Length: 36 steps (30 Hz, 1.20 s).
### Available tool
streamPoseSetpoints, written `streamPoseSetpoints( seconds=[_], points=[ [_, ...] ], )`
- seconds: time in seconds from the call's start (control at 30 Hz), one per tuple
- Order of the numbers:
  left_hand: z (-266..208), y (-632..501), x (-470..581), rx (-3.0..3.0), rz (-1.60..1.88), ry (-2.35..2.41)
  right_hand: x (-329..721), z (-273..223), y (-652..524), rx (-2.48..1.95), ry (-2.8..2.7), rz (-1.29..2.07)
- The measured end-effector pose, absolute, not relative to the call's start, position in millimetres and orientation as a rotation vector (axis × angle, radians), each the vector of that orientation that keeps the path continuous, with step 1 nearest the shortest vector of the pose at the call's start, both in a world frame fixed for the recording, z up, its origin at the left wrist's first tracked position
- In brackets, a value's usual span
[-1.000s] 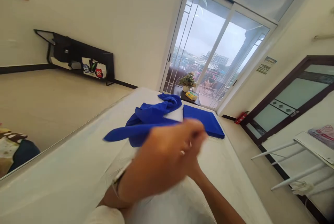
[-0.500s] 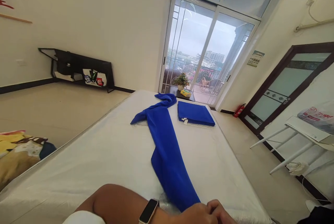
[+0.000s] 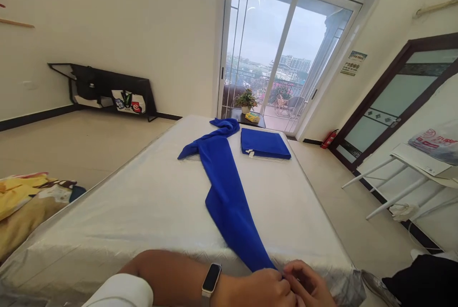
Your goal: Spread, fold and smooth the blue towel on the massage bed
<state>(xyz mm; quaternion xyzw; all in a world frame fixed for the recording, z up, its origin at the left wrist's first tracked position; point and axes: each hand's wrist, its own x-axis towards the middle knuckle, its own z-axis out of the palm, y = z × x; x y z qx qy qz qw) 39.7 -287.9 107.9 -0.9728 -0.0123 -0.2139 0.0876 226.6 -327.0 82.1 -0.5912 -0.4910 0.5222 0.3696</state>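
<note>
A long blue towel lies loosely bunched lengthwise down the plastic-covered mattress, its far end twisted. The near end runs over the mattress's front edge into my hands. My left hand, with a smartwatch on its wrist, is closed around that end. Right beside it, my right hand has its fingers curled and pinches at the same end; the exact grip is partly hidden. Farther back on the mattress lies a neatly folded blue towel with a white tag, apart from both hands.
Piled clothes lie left of the mattress. A black rack stands by the wall. Beyond the mattress, a low table holds a potted plant and a yellow tissue pack. A white table and a fire extinguisher are at right.
The view has tipped slightly, so the bed and towels sit a little higher in it. My right hand shows more fully, its fingers lifted a little. Both hands stay at the towel's near end.
</note>
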Motion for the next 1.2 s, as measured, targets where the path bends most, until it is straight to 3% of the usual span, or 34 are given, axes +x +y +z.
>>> streamPoseSetpoints(
  seconds=[0.3,0.57,1.0,1.2],
  points=[
    [110.5,-307.1,39.9,-2.665,-0.771,-0.253,242.7,88.0,-330.9,-1.566,-1.346,1.36],
    [63.4,-340.4,78.3,-2.634,-1.087,-0.82,239.5,92.9,-332.4,-1.577,-1.266,1.363],
    [52.6,-334.4,83.9,-2.616,-1.224,-0.888,260.1,92.1,-341.5,-1.557,-1.134,1.308],
    [59.8,-316.2,69.5,-2.57,-1.142,-1.234,282.3,100.1,-344.2,-1.673,-1.038,1.009]
  ],
)
